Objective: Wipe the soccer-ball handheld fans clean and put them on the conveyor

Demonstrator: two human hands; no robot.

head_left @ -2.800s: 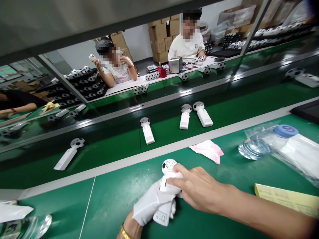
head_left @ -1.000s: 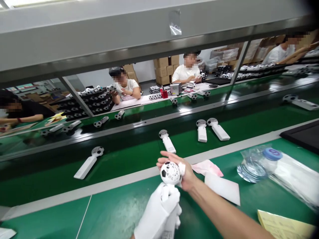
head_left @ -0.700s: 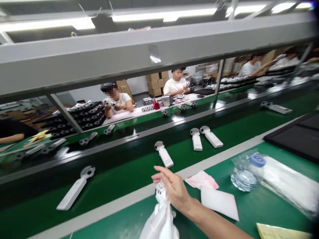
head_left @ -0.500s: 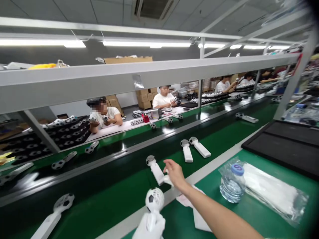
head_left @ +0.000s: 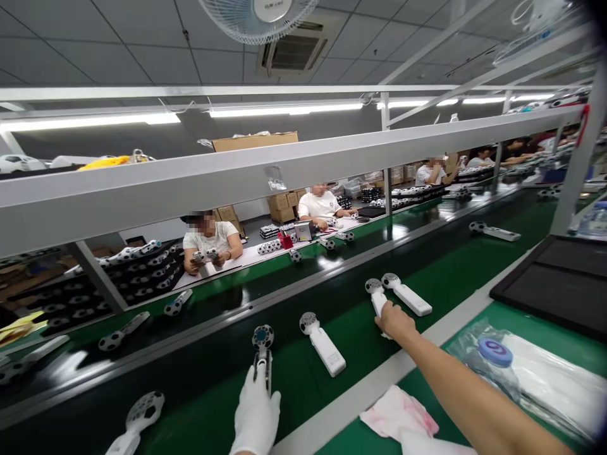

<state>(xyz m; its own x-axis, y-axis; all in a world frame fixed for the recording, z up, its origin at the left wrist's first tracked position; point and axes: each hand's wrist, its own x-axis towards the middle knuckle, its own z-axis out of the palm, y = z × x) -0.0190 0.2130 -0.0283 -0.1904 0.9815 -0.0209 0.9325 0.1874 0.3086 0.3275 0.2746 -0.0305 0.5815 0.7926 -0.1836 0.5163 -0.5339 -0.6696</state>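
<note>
Head view: the gloved left hand (head_left: 256,414) has its fingers wrapped around the handle of a football-patterned handheld fan (head_left: 262,341). It holds the fan upright over the near edge of the conveyor belt (head_left: 351,332), grille facing away, probably to keep it steady. The bare right hand (head_left: 394,321) reaches further across the belt and lies on a second fan (head_left: 374,291) lying flat there. Its fingers curl over that handle; whether they clasp it I cannot tell.

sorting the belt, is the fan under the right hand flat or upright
Flat: the fan lies on the belt, the right hand covering its handle.
</note>
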